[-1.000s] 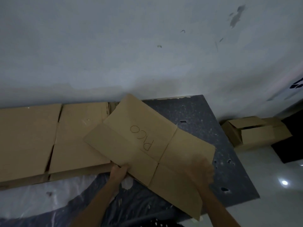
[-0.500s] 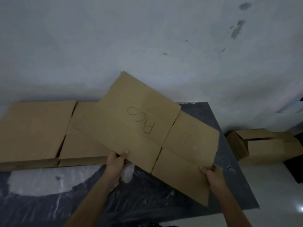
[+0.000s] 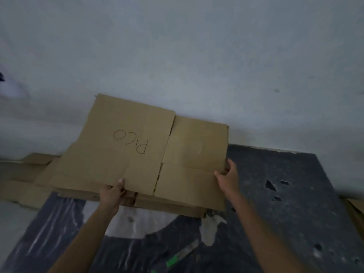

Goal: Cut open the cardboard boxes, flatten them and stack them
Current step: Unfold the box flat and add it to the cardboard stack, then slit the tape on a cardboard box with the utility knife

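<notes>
A flattened cardboard box (image 3: 137, 154) with "PICO" written on it lies tilted over the stack of flattened cardboard (image 3: 167, 205) at the back of the dark table (image 3: 285, 194). My left hand (image 3: 112, 196) grips its near edge, thumb on top. At its right edge, my right hand (image 3: 226, 178) pinches the flap. Its far edge rises against the wall. More flat cardboard (image 3: 25, 174) lies to the left.
A pale wall (image 3: 177, 56) stands directly behind the table. A torn white patch (image 3: 134, 223) and a green-marked strip (image 3: 177, 257) lie on the dark surface near me. Another cardboard edge (image 3: 356, 211) shows at the far right.
Both hands have carried the PICO sheet leftward and squared it over the stack. The view has swung left, so the open box on the floor has left the frame.
</notes>
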Tool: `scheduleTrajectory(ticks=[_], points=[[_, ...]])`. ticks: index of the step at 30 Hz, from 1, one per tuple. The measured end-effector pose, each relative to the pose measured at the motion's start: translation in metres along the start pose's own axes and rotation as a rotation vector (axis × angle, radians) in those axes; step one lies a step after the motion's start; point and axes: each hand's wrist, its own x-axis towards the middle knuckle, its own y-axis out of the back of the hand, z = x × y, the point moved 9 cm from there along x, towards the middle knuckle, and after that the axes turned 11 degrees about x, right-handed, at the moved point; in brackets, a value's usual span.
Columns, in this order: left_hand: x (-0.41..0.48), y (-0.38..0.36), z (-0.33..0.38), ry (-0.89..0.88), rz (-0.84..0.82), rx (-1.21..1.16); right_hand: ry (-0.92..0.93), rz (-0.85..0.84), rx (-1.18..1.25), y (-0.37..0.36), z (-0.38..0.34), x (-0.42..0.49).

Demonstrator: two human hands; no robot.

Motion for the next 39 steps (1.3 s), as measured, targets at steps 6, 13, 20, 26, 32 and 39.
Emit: scheduleTrajectory(ticks=[6,13,20,26,32,39], points=[[0.082,0.05,-0.029,0.171,-0.049,0.123,-0.079,-0.077,-0.19,-0.109,0.023,0.019],[0.096,0.079,-0.059,0.264,-0.157,0.446,-0.175,-0.027,-0.609,-0.133,0.048,0.013],[0.079,0.101,-0.018,0.115,-0.247,0.68,-0.049,-0.069,-0.764,-0.166,0.003,-0.007],[0.06,0.155,0.042,-0.151,-0.18,0.811,0.258,-0.369,-0.646,-0.273,-0.072,-0.06],[0.077,0.248,0.067,-0.154,-0.096,0.671,0.492,-0.676,-0.454,-0.402,-0.144,-0.142],[0.152,0.366,0.047,-0.071,0.054,0.556,0.546,-0.878,-0.433,-0.574,-0.154,-0.192]])
